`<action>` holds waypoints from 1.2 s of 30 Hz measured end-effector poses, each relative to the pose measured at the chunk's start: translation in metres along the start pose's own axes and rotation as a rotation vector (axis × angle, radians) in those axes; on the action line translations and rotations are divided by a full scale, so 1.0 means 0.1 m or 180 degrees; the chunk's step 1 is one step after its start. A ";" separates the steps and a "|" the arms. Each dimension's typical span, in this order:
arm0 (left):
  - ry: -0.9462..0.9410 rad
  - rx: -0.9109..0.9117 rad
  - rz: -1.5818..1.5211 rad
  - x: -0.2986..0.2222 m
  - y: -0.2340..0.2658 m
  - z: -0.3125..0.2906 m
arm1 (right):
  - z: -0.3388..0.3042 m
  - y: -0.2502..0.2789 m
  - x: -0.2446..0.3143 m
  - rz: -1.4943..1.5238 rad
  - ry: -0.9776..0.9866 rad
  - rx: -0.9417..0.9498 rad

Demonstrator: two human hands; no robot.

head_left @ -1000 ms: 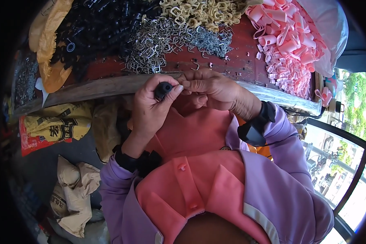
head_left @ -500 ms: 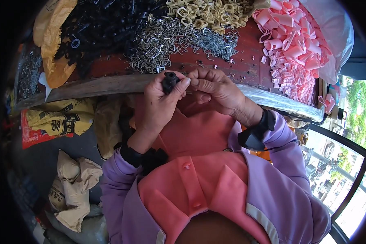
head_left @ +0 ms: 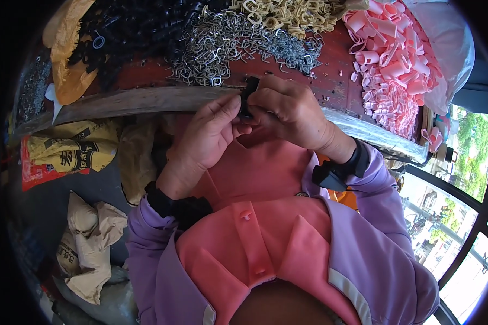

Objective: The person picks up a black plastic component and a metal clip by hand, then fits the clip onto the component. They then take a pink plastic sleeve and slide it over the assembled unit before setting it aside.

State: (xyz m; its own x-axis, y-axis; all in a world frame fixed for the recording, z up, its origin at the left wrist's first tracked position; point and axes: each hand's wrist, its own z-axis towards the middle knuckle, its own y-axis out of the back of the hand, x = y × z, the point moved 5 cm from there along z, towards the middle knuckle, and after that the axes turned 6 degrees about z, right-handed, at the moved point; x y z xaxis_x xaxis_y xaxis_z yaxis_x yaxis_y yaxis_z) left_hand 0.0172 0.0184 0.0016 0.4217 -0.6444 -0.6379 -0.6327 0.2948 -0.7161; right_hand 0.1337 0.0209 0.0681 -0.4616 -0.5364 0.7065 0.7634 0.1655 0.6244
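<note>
Both hands meet over my lap, just in front of the table's near edge. A black plastic part (head_left: 249,93) sits upright between them, its lower end hidden by fingers. My right hand (head_left: 295,111) is closed around it from the right, fingers curled. From the left, my left hand (head_left: 210,130) pinches its side with the thumb and bent fingers. Beyond the hands, on the red tabletop (head_left: 146,74), lie a heap of bent metal hooks (head_left: 214,49) and a smaller pile of fine silvery metal pieces (head_left: 295,51).
Black plastic parts (head_left: 141,32) pile up at the far left, beside an orange-brown sack (head_left: 70,70). Beige rings (head_left: 298,16) lie at the back. Pink curled strips (head_left: 390,43) and small pink pieces (head_left: 390,103) cover the right end. Paper sacks (head_left: 95,238) lie on the floor at left.
The black part has passed from an upright hold in my left hand to a place between both hands, slightly farther right and up. My right hand now wraps round it.
</note>
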 end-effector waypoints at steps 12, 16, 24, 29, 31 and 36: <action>0.0216 -0.0228 0.0731 0.07 0.08 -0.05 | 0.03 -0.16 -0.04 -0.0303 -0.0282 0.0557; 0.0277 -0.0296 0.0214 0.03 0.18 -0.07 | 0.13 -0.23 -0.22 0.0837 -0.0315 0.0530; -0.0030 -0.0473 -0.0310 -0.18 0.51 -0.21 | 0.50 -0.38 -0.50 -0.0398 -0.0211 0.0537; -0.0138 -0.0503 -0.0357 -0.19 0.54 -0.23 | 0.53 -0.48 -0.55 -0.1377 0.0082 0.0758; -0.0155 -0.0481 -0.0333 -0.19 0.54 -0.23 | 0.53 -0.47 -0.55 -0.1384 0.0070 0.0713; -0.0236 -0.0461 -0.0321 -0.20 0.50 -0.20 | 0.49 -0.36 -0.68 -0.0829 -0.0244 0.0262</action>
State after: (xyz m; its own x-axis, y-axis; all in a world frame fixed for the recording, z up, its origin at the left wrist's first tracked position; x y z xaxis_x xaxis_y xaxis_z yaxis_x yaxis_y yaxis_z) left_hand -0.0353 0.0320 -0.0158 0.5310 -0.6102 -0.5879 -0.6695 0.1231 -0.7325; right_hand 0.1153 0.0923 0.0135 -0.6726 -0.5060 0.5399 0.5767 0.0986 0.8110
